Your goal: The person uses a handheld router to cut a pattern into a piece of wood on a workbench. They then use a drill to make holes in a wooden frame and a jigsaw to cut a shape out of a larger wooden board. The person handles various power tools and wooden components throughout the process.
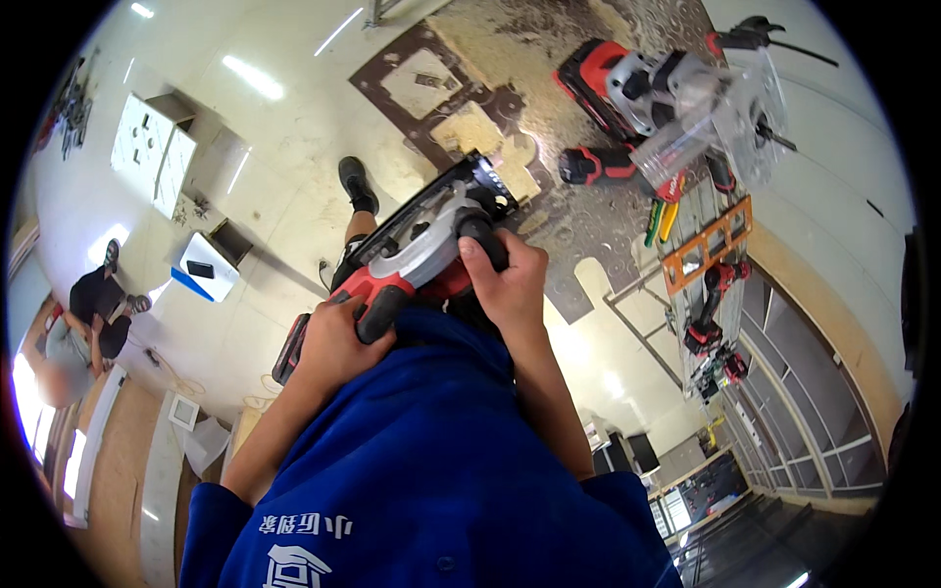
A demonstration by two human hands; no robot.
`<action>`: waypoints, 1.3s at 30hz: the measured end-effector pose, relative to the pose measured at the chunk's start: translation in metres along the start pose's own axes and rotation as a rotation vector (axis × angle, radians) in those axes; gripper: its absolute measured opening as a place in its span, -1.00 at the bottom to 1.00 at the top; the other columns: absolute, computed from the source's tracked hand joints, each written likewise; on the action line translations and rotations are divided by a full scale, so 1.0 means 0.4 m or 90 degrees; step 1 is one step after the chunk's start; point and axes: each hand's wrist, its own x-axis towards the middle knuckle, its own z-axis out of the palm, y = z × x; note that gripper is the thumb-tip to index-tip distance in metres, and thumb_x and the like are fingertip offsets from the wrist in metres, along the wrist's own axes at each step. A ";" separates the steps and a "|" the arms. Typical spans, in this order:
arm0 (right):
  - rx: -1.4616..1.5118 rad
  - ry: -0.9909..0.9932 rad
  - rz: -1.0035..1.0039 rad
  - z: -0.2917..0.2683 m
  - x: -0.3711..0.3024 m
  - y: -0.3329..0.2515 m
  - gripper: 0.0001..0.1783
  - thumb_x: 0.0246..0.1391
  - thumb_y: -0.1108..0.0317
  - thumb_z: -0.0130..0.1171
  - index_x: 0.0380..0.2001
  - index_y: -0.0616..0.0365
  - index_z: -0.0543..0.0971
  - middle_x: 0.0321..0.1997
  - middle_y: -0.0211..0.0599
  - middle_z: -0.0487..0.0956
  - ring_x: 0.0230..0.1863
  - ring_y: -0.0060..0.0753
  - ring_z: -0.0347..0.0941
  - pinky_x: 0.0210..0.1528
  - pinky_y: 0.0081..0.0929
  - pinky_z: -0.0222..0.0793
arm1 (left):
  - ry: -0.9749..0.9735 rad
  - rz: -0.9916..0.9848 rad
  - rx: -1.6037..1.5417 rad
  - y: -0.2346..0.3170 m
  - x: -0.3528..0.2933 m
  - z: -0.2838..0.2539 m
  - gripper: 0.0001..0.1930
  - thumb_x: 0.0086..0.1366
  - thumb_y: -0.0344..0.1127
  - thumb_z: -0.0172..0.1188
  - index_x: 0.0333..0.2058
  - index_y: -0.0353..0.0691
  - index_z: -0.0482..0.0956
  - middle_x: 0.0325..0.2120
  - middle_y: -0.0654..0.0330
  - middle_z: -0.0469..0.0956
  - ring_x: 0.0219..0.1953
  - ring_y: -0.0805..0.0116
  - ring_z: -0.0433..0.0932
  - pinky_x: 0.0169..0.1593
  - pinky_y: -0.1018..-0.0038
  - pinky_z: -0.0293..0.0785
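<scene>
A red, silver and black cordless circular saw [417, 253] is held up in front of my blue shirt, its flat black base plate on the far side. My left hand [343, 345] is wrapped round the red and black rear handle, next to the battery at the back. With my right hand [508, 279] I grip the black front knob, the thumb lying over it. The saw's blade is hidden from this angle, and so is most of what lies below the tool. Both forearms come up past the sides of my shirt.
Ahead right, another red and black power tool with a clear plastic guard [720, 113] sits by a metal stand bearing a drill [714, 304] and an orange level [708, 243]. Sawdust covers patterned mats [573, 235]. A person [88, 328] sits far left, near white boxes [154, 147].
</scene>
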 end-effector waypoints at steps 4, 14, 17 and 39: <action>0.023 -0.004 0.011 -0.001 0.002 0.002 -0.58 0.10 0.13 0.48 -0.54 0.27 0.60 -0.71 -0.13 0.54 -0.68 -0.33 0.53 -0.59 -0.34 0.35 | -0.002 -0.010 -0.022 0.026 0.000 -0.003 -0.74 0.05 -0.22 0.37 -0.47 -0.32 0.60 -0.59 -0.15 0.57 -0.49 -0.18 0.61 -0.32 0.11 0.55; 0.015 -0.016 0.017 -0.005 0.004 0.004 -0.55 0.12 0.07 0.47 -0.53 0.27 0.61 -0.71 -0.13 0.55 -0.67 -0.25 0.56 -0.58 -0.33 0.38 | 0.002 0.006 -0.033 0.016 0.000 0.007 -0.75 0.11 -0.26 0.34 -0.44 -0.37 0.60 -0.63 -0.13 0.54 -0.58 -0.07 0.58 -0.38 0.17 0.50; 0.015 -0.010 0.004 -0.003 0.003 0.012 -0.55 0.12 0.07 0.46 -0.53 0.27 0.61 -0.70 -0.12 0.55 -0.66 -0.24 0.56 -0.57 -0.33 0.38 | -0.008 0.001 -0.030 0.014 -0.003 0.006 -0.75 0.13 -0.26 0.34 -0.42 -0.39 0.60 -0.63 -0.12 0.54 -0.58 -0.04 0.58 -0.38 0.18 0.49; 0.019 -0.008 -0.001 -0.001 0.003 0.008 -0.56 0.12 0.07 0.46 -0.50 0.27 0.63 -0.69 -0.08 0.55 -0.65 -0.20 0.57 -0.56 -0.31 0.39 | 0.002 -0.017 -0.033 0.029 -0.001 -0.002 -0.73 0.08 -0.23 0.36 -0.51 -0.36 0.58 -0.62 -0.14 0.57 -0.55 -0.14 0.60 -0.37 0.16 0.52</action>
